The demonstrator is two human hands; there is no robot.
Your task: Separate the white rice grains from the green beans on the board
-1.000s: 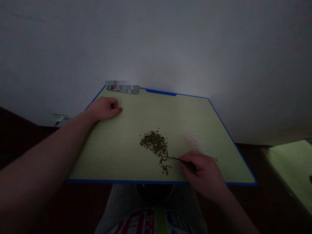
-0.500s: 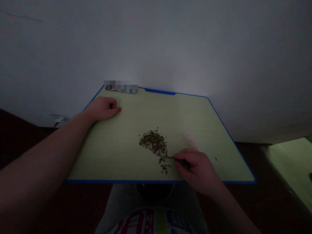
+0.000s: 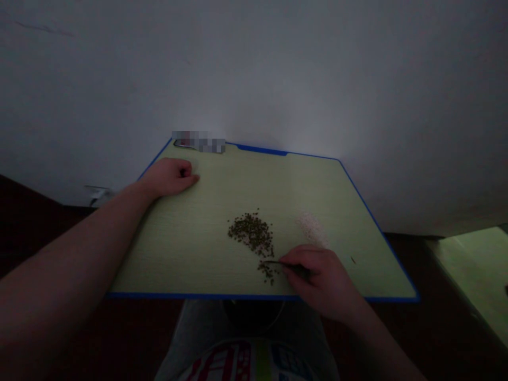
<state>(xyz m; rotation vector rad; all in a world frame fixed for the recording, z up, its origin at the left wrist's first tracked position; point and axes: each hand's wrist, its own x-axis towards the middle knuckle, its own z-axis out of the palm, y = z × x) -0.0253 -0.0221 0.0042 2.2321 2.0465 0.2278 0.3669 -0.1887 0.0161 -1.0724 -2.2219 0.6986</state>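
Observation:
My right hand (image 3: 317, 275) is closed in a pinch on slender dark tweezers (image 3: 273, 262). Their tip points left, at the lower tail of a pile of small greenish-brown beans (image 3: 250, 230) with some pale grains mixed in. Just beyond the right hand lies a heap of white, rice-like grains (image 3: 311, 227), partly covered by the knuckles. My left hand (image 3: 170, 175) rests curled on the far left of the board, fingers folded and thumb pointing right, apart from the piles. Nothing shows in it.
The pale table top (image 3: 222, 275) has a blue edge and stands against a grey wall (image 3: 254, 69). A flat, pixelated object (image 3: 204, 144) lies at its back left corner. One small brown sliver (image 3: 353, 260) sits at the right. My legs are under the front edge.
The tweezers' tip has moved slightly down and left, from beside the pile's lower edge to the small scattered tail of beans. My left hand stays in place.

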